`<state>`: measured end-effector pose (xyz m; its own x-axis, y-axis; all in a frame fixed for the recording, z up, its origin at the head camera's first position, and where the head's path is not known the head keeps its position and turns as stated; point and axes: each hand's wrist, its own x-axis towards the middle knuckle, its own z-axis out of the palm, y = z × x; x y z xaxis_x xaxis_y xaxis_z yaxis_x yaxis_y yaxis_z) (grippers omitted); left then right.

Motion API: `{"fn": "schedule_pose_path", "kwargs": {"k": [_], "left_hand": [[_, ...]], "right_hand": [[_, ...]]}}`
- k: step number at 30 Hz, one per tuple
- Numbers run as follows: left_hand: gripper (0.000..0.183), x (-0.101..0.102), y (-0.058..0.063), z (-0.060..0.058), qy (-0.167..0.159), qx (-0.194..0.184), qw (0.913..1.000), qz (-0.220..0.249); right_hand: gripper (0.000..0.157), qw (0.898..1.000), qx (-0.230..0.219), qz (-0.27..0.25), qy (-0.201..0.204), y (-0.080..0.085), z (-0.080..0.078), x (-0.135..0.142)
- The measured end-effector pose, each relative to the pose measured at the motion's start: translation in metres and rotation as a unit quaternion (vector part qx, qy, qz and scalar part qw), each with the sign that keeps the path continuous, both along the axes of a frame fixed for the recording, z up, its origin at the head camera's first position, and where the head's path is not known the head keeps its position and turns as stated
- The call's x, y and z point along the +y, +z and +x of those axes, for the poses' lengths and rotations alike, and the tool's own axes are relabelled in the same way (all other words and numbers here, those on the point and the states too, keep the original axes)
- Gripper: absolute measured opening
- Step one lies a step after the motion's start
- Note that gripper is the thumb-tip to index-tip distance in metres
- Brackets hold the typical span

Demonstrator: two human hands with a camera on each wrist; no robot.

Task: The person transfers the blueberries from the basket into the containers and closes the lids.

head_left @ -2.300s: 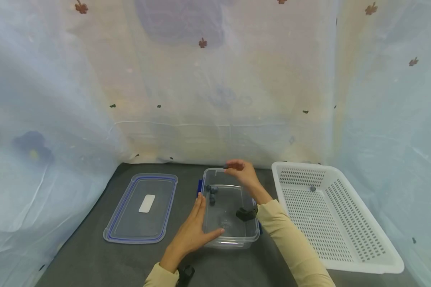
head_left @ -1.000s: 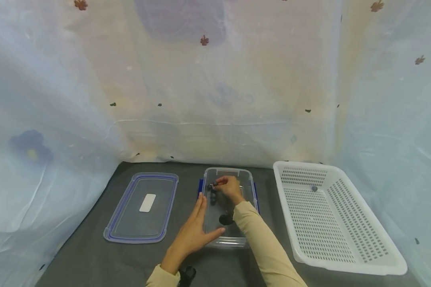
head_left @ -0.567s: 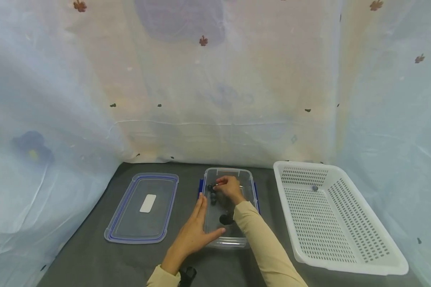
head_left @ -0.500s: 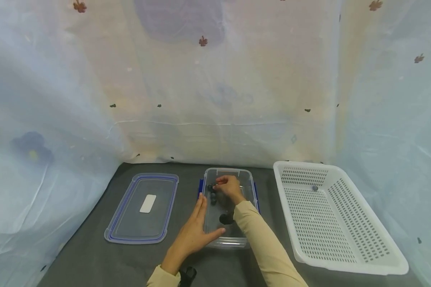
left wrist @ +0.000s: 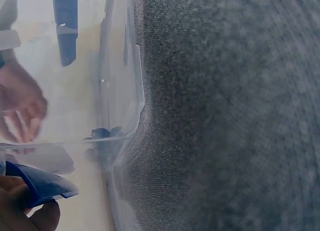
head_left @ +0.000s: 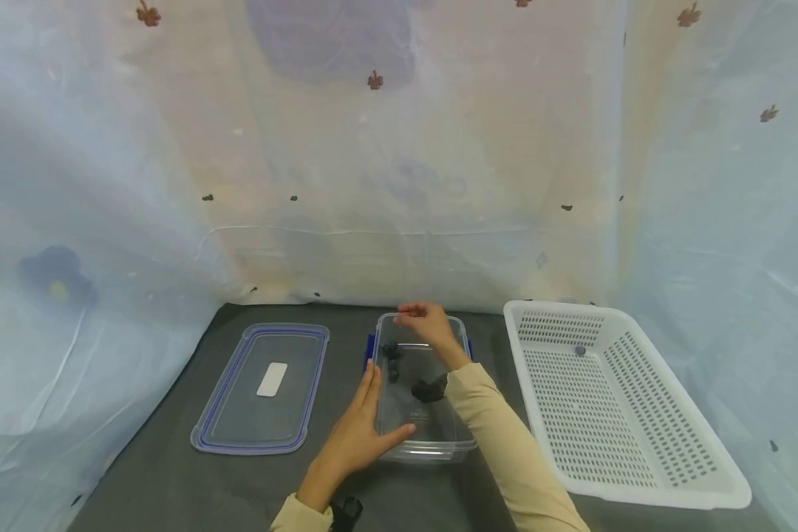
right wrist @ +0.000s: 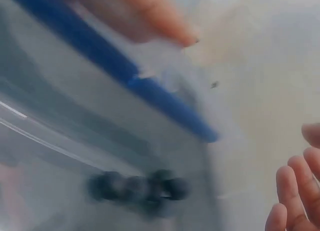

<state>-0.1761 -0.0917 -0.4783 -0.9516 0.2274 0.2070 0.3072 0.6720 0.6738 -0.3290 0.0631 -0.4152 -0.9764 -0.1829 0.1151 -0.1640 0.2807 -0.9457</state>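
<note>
A clear plastic container (head_left: 432, 428) with blue side clips stands uncovered on the dark cloth. Several small, dark, round blueberries (head_left: 392, 360) lie along its left inner side, blurred in the right wrist view. My left hand (head_left: 352, 440) rests against the left wall with long fingers straight and thumb spread near the front rim. In the left wrist view its fingers (left wrist: 47, 218) touch a hanging blue clip (left wrist: 45, 186). Over the container's back part is my right hand (head_left: 428, 326), its fingers (right wrist: 287, 186) loosely bent with nothing seen between them.
At the left lies a clear lid (head_left: 239, 421) with a blue seal and a white label (head_left: 272, 379). A white perforated basket (head_left: 691, 399) stands at the right, with one blueberry (head_left: 580, 351) near its back. A pale patterned curtain (head_left: 399, 162) hangs behind and at both sides.
My right hand carried a blueberry over the back rim, lowered it beside the others, and has since risen up and back without it. The left hand has stayed put.
</note>
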Motion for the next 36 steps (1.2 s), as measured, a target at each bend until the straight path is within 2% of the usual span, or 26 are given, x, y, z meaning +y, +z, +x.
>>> {"fn": "schedule_pose_path", "kwargs": {"k": [6,13,17,20,24,28,32,36], "left_hand": [[0.111,0.0,0.0,0.0,0.0,-0.001,1.0,0.001],[0.112,-0.001,0.001,0.001,0.008,0.001,1.0,-0.002],[0.111,0.0,0.0,0.001,0.007,0.0,1.0,-0.002],[0.111,0.001,-0.001,0.001,0.006,0.001,1.0,-0.002],[0.111,0.001,-0.001,0.001,0.009,0.003,1.0,-0.002],[0.111,0.001,-0.001,0.001,0.008,0.003,1.0,-0.003],[0.111,0.001,-0.001,0.001,0.007,0.003,1.0,-0.004],[0.11,0.001,-0.001,0.001,0.006,0.0,0.9999,-0.008]], "right_hand": [[0.029,0.999,0.04,-0.008,0.01,0.031,0.009,0.025],[0.031,0.995,0.09,-0.041,-0.003,0.061,0.029,0.063],[0.03,0.989,0.138,-0.038,-0.026,0.084,0.05,0.089],[0.029,0.983,0.169,-0.01,-0.064,0.094,0.06,0.112],[0.031,0.978,0.173,-0.005,-0.119,0.083,0.052,0.151],[0.028,0.97,0.153,0.003,-0.19,0.066,0.037,0.191],[0.025,0.96,0.114,0.024,-0.254,0.055,0.031,0.221],[0.026,0.954,0.066,0.035,-0.291,0.042,0.026,0.244]]}}
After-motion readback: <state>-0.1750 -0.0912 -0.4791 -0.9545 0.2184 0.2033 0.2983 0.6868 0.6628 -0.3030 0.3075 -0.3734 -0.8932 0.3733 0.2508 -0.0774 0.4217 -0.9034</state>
